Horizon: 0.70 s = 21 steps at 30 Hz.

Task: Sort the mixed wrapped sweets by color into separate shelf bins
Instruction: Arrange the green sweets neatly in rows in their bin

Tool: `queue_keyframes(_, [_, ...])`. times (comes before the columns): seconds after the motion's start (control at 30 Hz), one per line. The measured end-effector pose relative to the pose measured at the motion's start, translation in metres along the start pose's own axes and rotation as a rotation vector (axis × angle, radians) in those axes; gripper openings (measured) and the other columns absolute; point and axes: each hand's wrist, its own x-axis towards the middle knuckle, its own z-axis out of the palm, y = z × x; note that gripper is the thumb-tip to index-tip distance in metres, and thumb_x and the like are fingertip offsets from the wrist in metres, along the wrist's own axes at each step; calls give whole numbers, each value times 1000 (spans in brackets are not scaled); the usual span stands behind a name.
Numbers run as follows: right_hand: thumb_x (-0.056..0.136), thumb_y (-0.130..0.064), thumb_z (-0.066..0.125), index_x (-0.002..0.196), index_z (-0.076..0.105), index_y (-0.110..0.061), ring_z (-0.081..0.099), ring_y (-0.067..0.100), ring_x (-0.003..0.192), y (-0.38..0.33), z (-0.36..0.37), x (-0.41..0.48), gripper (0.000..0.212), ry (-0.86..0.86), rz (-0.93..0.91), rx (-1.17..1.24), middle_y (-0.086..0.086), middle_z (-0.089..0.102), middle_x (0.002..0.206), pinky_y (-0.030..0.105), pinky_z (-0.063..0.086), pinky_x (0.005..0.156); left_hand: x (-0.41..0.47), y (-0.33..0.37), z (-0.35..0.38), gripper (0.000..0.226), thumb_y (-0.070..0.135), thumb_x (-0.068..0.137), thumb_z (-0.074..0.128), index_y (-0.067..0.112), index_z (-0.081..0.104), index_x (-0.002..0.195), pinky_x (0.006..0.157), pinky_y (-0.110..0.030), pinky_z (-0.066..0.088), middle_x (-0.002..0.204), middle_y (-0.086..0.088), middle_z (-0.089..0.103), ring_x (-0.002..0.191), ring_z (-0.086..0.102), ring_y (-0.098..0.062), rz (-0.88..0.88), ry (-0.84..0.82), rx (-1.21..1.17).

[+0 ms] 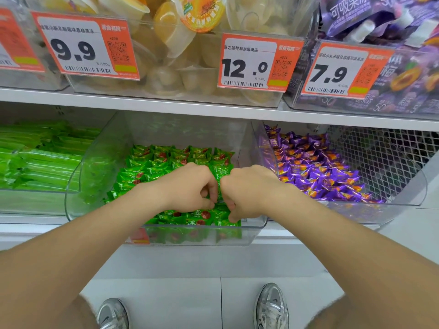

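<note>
Left hand [190, 187] is pinching green wrapped sweets [154, 162] in the clear bin [73, 205], right hand [247, 192] curling alongside, its contents impossible to tell.

A shop: orange price tags [259, 61] front clear shelf bins [166, 236] heaped with wrapped sweets [166, 160].
</note>
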Motion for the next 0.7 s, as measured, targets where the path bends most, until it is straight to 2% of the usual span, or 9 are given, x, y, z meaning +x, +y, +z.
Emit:
queue_keyframes(0.03, [82,-51,82,89,74,-26,49,17,69,0,-1,-1,28,7,1,5,-10,51,74,28,33,53,0,0,2,7,30,84,80,30,79,91,78,-35,57,78,10,71,79,67,-8,18,3,42])
queue_keyframes(0.1, [84,-44,82,86,69,-23,52,19,80,2,-2,-2,25,50,-2,8,-11,50,74,31,38,67,1,3,6,8,29,87,76,30,79,94,80,-38,57,82,14,69,87,65,-11,41,9,137])
queue_keyframes(0.17, [88,-33,76,89,61,-28,58,24,95,4,-5,-4,16,144,5,-22,-8,57,83,35,33,79,3,4,8,9,30,90,74,30,80,97,82,-38,55,90,13,67,94,63,-15,63,11,211])
queue_keyframes(0.27, [91,-32,65,95,66,-27,58,28,102,14,-5,-5,7,319,76,-94,-1,66,97,39,26,78,5,4,7,12,39,92,74,31,79,99,80,-35,51,93,12,60,94,60,-15,85,-4,246])
queue_keyframes(0.4, [92,-36,56,91,73,-30,52,29,99,30,0,-7,18,474,184,-11,-2,60,93,41,32,80,9,7,8,15,44,91,75,29,78,91,74,-32,46,87,13,60,87,59,-14,76,5,241])
queue_keyframes(0.53, [93,-35,57,93,75,-31,53,28,101,34,-2,-12,18,408,198,59,-3,61,94,43,39,87,11,12,12,17,45,97,67,29,72,95,83,-36,51,97,7,59,95,63,-19,78,45,290])
queue_keyframes(0.7, [85,-25,68,97,70,-27,59,27,100,22,-2,-9,13,282,127,-119,-3,65,90,43,30,89,10,16,17,18,44,99,62,28,68,96,82,-39,52,105,2,58,93,64,-25,73,129,308])
